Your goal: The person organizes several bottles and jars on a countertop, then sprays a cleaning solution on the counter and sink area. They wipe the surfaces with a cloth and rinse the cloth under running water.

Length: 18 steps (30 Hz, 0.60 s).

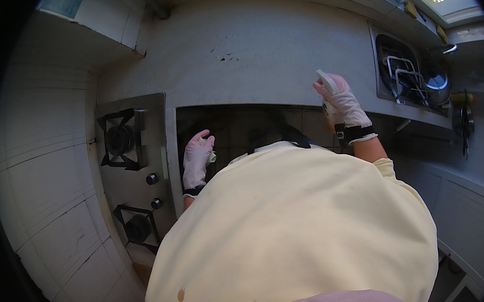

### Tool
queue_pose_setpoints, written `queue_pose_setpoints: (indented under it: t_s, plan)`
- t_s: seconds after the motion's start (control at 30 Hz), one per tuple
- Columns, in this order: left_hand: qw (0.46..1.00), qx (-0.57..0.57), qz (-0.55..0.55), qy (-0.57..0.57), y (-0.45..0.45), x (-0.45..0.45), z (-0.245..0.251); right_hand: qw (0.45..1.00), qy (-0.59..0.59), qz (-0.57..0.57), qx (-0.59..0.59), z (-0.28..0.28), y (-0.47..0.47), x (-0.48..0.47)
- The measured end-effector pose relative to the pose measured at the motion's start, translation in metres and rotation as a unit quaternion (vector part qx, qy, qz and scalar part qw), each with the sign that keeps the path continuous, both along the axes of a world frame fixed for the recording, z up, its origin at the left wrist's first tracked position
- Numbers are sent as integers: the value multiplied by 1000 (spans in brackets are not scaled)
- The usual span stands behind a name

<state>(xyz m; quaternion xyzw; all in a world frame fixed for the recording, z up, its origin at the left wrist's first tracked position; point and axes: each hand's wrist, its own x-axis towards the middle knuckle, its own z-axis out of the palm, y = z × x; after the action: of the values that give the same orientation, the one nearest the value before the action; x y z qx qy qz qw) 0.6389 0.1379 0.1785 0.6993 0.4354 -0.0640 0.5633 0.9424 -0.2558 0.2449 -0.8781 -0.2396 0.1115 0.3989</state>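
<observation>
Both hands wear thin whitish gloves with dark bands at the wrists. My right hand (345,100) is closed around a spray bottle (328,111) with a white trigger head, over the front edge of the white countertop (266,71). The bottle's lower part is partly hidden by the hand and wrist. My left hand (198,156) is beside the gas hob, in front of the counter's edge, with its fingers curled on a pale cloth (212,157). Small dark specks (224,59) lie on the countertop.
To the left is a steel gas hob (152,134) with black pan supports and knobs. A sink (378,76) at the right holds a wire rack (404,72) and a metal pot (438,84). Utensils (464,123) hang at the far right. A wall cabinet (103,13) juts out at the upper left.
</observation>
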Motion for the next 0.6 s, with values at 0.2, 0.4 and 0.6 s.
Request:
queue_pose_setpoints:
  t_s: [0.2,0.4,0.6]
  plan:
    - [997,-5,-78,23,-4,25,-3,972,-64,-217,-64,-46,-67,-41]
    - [992,-1,-128,-1,-27,46,15,922,-126,-354,-90,-86,-111,-73]
    - [989,30,-142,11,-50,32,31,939,-48,-322,-112,-85,-133,-98]
